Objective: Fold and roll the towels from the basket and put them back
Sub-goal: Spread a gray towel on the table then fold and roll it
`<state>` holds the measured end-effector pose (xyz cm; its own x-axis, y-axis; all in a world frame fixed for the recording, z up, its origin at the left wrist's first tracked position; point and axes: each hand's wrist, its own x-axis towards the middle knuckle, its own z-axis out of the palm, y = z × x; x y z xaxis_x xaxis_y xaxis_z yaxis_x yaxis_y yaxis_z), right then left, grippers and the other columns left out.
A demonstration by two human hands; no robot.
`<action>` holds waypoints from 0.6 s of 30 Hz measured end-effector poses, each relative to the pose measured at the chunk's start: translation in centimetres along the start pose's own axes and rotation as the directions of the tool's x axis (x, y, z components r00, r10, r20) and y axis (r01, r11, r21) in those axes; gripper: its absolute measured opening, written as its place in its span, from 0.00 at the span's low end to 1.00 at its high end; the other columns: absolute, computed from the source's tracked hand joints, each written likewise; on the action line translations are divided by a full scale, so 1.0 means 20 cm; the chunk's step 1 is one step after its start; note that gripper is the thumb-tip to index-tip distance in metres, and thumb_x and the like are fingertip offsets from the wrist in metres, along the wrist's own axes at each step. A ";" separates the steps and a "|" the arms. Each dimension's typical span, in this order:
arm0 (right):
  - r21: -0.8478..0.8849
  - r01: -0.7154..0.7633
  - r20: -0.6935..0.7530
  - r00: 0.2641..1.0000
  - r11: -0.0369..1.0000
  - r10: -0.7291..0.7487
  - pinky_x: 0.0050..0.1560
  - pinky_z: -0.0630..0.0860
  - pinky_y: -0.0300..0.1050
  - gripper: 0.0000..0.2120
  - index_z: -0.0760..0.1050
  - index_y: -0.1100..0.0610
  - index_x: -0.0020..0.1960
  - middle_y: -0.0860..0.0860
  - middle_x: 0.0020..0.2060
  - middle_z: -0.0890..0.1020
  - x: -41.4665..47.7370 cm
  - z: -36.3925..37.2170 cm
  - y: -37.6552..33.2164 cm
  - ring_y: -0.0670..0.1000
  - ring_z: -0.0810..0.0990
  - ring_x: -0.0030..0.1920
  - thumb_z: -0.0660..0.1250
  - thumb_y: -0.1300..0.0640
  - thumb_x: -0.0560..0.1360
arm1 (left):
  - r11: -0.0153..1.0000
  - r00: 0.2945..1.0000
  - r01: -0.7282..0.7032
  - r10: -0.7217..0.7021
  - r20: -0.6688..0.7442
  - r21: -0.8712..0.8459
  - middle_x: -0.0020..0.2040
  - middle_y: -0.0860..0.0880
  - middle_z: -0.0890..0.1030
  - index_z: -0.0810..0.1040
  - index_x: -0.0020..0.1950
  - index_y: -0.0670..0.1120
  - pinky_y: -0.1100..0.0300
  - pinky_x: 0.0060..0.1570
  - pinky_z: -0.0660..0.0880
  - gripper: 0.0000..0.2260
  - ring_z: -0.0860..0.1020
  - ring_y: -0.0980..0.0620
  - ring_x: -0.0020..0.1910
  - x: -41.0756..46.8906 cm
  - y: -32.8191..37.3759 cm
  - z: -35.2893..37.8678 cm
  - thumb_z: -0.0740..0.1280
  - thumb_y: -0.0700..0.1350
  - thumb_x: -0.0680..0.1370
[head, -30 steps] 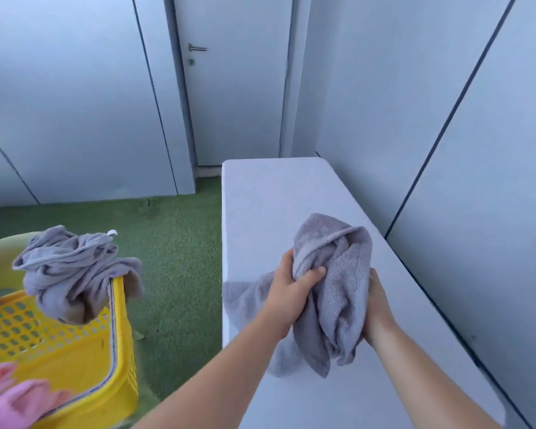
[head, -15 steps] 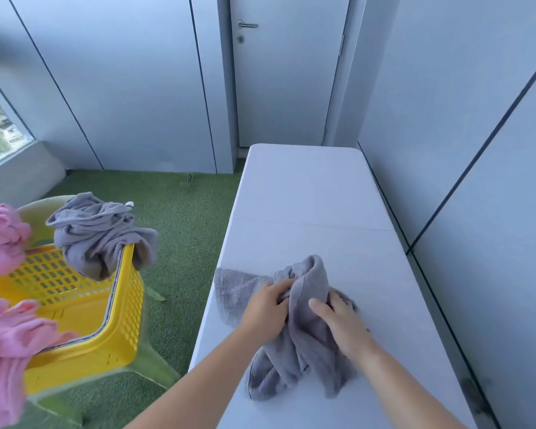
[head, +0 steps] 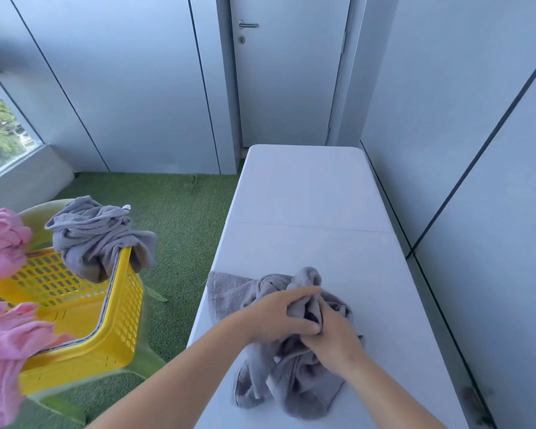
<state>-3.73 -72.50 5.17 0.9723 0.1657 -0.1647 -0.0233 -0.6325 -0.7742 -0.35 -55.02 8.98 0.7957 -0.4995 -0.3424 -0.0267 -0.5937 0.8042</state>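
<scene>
A crumpled grey towel (head: 229, 289) lies on the near part of the white table (head: 307, 196). My left hand (head: 276, 317) and my right hand (head: 334, 339) both rest on its bunched middle and pinch folds of it. One corner of the towel spreads flat towards the table's left edge. To the left stands a yellow basket (head: 118, 320). A second grey towel (head: 96, 236) hangs over the basket's far corner. Pink towels (head: 3, 345) drape over its left side.
The basket sits on a pale green chair (head: 149, 363) over green artificial turf (head: 180, 218). A grey wall runs close along the table's right side. A shut door (head: 288, 82) stands beyond the table's far end, and a window (head: 0, 134) is at the left.
The towel, held up above the table a second ago, now lies on the table top. Both hands have come down onto it and shifted their hold on its folds.
</scene>
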 end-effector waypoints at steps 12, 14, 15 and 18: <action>0.249 -0.097 0.011 0.995 0.964 0.098 0.53 0.73 0.50 0.03 0.80 0.50 0.47 0.50 0.43 0.84 0.13 -0.85 0.42 0.50 0.81 0.48 0.68 0.52 0.77 | 0.764 0.922 0.285 -0.053 -0.384 0.579 0.32 0.52 0.75 0.69 0.38 0.53 0.55 0.35 0.70 0.10 0.75 0.51 0.34 -0.17 -0.31 -0.33 0.67 0.53 0.75; 0.047 -0.032 0.160 0.987 0.998 0.024 0.46 0.71 0.42 0.08 0.78 0.48 0.45 0.46 0.40 0.83 0.13 -0.93 0.39 0.43 0.79 0.42 0.75 0.47 0.72 | 0.731 0.890 0.340 -0.047 -0.453 0.592 0.31 0.51 0.76 0.71 0.39 0.51 0.55 0.31 0.67 0.11 0.74 0.53 0.33 -0.20 -0.33 -0.40 0.67 0.56 0.73; -0.145 0.015 0.234 0.972 0.989 0.020 0.42 0.69 0.41 0.11 0.76 0.48 0.42 0.45 0.36 0.81 0.13 -0.96 0.39 0.42 0.76 0.37 0.75 0.45 0.69 | 0.688 0.877 0.381 -0.058 -0.476 0.617 0.30 0.51 0.76 0.72 0.38 0.50 0.56 0.29 0.65 0.14 0.74 0.53 0.32 -0.22 -0.35 -0.44 0.67 0.60 0.72; -0.602 0.062 0.212 0.974 0.796 0.084 0.34 0.64 0.45 0.19 0.66 0.54 0.37 0.49 0.31 0.75 0.19 -0.99 0.47 0.47 0.71 0.31 0.66 0.39 0.69 | 0.546 0.872 0.480 -0.206 -0.445 0.687 0.30 0.52 0.76 0.75 0.38 0.49 0.58 0.29 0.64 0.22 0.75 0.54 0.32 -0.25 -0.42 -0.54 0.65 0.68 0.70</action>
<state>4.32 -92.79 9.36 0.8955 0.2684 -0.3549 0.1817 -0.9487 -0.2587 2.41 -40.65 9.18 0.9682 -0.0323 -0.2482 -0.0484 -0.9971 -0.0590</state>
